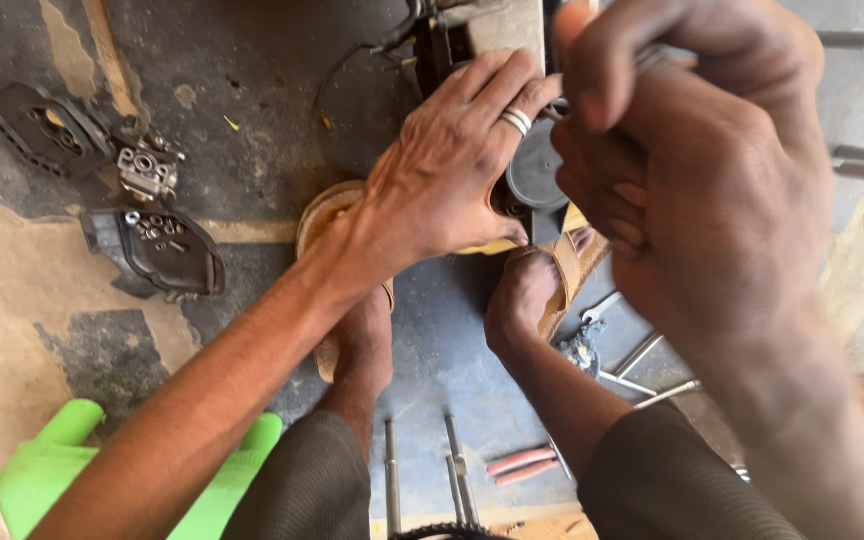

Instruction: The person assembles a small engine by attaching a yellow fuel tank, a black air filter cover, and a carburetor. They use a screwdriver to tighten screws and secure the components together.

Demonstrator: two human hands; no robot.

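Observation:
My left hand (447, 165), with a ring on one finger, lies flat against a dark engine part (537, 175) that stands on the floor between my feet. My right hand (692, 150) is close to the camera, blurred, with its fingers closed around a thin metal tool (652, 58) held against the same part. The part's round black face shows between the two hands; the rest of it is hidden behind them.
Black covers (157, 250) with small screws and a small metal carburettor (147, 172) lie on the concrete at left. A green plastic stool (47, 465) is under me. Metal rods and tools (642, 375) lie by my sandalled right foot (542, 285).

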